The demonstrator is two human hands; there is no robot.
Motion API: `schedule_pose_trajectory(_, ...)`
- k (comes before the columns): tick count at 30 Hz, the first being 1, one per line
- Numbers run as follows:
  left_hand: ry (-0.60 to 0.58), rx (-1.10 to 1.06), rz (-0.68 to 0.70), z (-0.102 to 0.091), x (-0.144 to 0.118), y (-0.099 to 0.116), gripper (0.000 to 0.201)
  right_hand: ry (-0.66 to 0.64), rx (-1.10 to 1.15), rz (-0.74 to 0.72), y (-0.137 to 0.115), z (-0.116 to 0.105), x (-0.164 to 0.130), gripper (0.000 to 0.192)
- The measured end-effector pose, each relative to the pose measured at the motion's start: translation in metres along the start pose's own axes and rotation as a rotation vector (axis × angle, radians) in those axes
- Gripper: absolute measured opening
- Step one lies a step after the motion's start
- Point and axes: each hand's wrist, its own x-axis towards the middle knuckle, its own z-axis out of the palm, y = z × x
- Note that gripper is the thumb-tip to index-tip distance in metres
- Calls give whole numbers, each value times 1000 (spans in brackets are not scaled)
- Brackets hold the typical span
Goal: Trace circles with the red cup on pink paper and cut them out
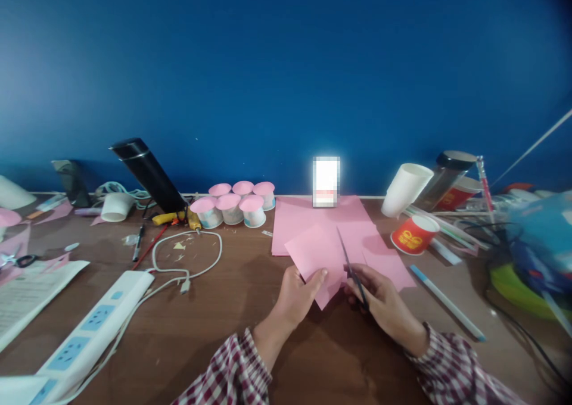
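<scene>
My left hand [300,298] pinches a piece of pink paper [315,253] between thumb and fingers, tilted above the table. In my right hand [378,295] is a pair of scissors [351,262], fingers wrapped round the dark handle. The blades point up and away, just right of the paper's edge; whether they touch it I cannot tell. Behind both hands lie larger pink sheets [286,214] flat on the table. A bright, pixelated upright shape [326,181] stands at their back edge.
Several paper cups [230,209] with pink tops stand back left. A glue gun [179,217], black flask [149,175] and power strip [93,327] lie further left. To the right are a red paper cup [414,235], a white cup [406,189] and a blue-capped marker [447,304].
</scene>
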Motion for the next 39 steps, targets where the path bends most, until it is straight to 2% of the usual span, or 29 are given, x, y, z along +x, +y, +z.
schedule_pose_trajectory(39, 14, 13, -3, 0, 0, 2, 28, 6, -41, -6, -3, 0, -2, 48)
